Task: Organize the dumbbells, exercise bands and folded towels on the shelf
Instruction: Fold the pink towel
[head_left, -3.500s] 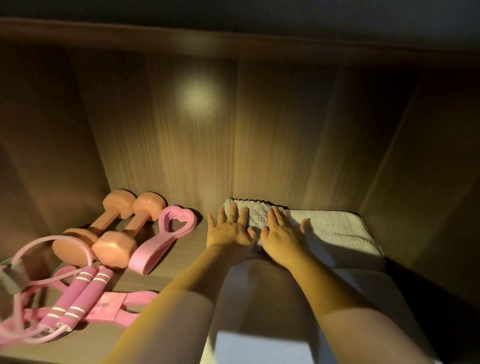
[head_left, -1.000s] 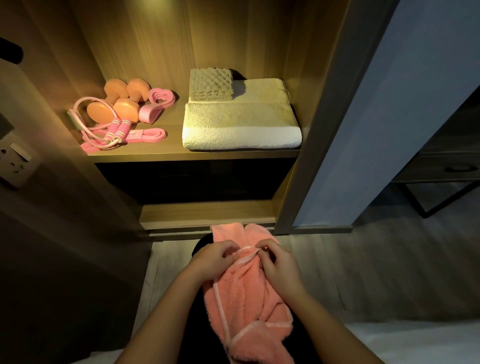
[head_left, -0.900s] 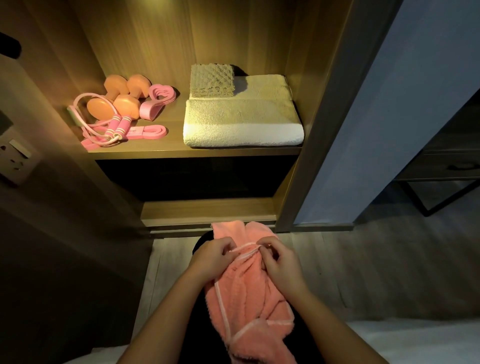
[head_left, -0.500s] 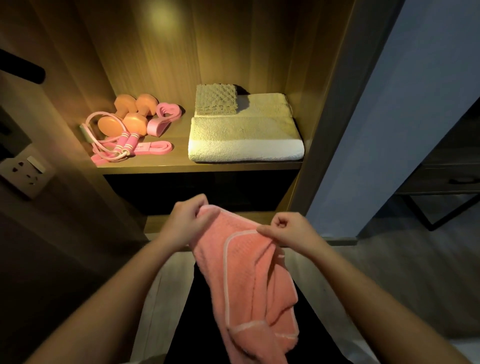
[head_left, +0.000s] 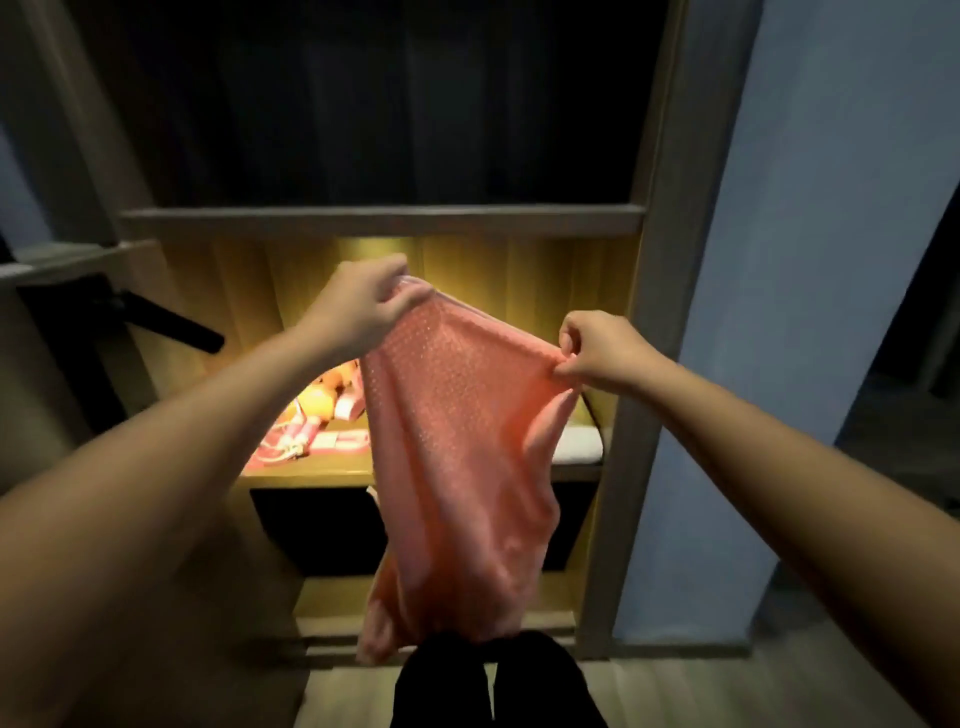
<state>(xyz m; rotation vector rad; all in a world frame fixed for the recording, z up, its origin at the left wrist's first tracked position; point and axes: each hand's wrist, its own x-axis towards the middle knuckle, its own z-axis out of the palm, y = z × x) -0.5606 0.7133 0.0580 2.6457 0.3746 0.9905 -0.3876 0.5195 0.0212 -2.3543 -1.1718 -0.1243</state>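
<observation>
A pink towel (head_left: 457, 467) hangs unfolded in front of the lit shelf (head_left: 306, 475). My left hand (head_left: 363, 304) pinches its upper left corner and my right hand (head_left: 597, 353) pinches its upper right corner, a little lower. Behind the cloth, at the shelf's left, I see part of the orange dumbbells (head_left: 324, 395) and the pink exercise bands with the jump rope (head_left: 301, 441). Only a white corner of the folded towel stack (head_left: 579, 447) shows at the shelf's right; the rest is hidden by the pink towel.
A dark compartment (head_left: 384, 104) sits above the lit shelf, another dark one (head_left: 322, 525) below. A wooden upright (head_left: 649, 260) and a blue wall (head_left: 810, 208) stand to the right. A black handle (head_left: 171, 325) juts out at left. My dark-clad legs (head_left: 493, 680) are at the bottom.
Both hands have lifted the pink towel from lap height and spread apart, so it now hangs open in front of the shelf. My view has tilted upward.
</observation>
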